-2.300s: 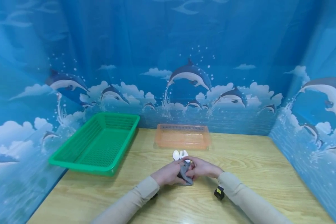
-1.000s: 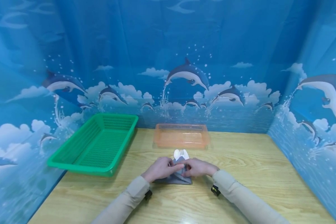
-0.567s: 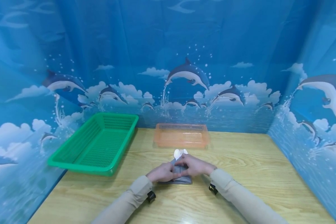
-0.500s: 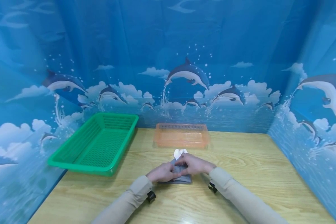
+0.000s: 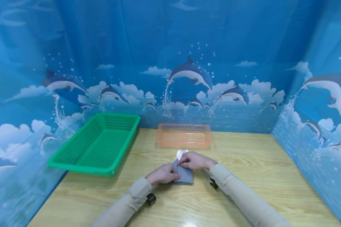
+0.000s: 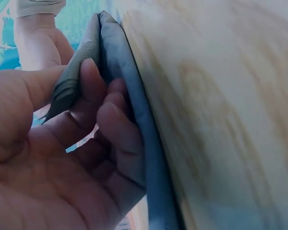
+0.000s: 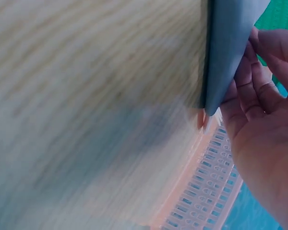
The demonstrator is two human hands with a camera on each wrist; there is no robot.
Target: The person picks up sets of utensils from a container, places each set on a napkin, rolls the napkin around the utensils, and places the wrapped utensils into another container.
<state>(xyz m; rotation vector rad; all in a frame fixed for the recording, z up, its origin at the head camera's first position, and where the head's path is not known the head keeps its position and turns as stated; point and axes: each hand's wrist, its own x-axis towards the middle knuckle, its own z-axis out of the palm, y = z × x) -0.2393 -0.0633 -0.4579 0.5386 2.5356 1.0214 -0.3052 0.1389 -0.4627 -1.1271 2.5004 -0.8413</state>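
A folded grey cloth napkin (image 5: 187,176) lies on the table in front of me. The heads of a white spoon (image 5: 179,154) and a white fork (image 5: 185,151) stick out past its far end; their handles are hidden. My left hand (image 5: 162,174) is at the napkin's left side. In the left wrist view its thumb and forefinger pinch a raised flap of the cloth (image 6: 74,79), while the other fingers curl inside the fold. My right hand (image 5: 197,160) reaches over the napkin's far part, its thumb and fingertips gripping the cloth near the spoon.
A green plastic basket (image 5: 54,162) stands at the left. Behind the cutlery is a translucent orange basket (image 5: 184,145), close to the blue dolphin-print curtain (image 5: 164,41). Bare wooden tabletop (image 5: 250,160) extends to the right.
The hands have moved a little apart over the napkin, the right one shifting toward its far end. More of the napkin's right part shows now. The cutlery has stayed put.
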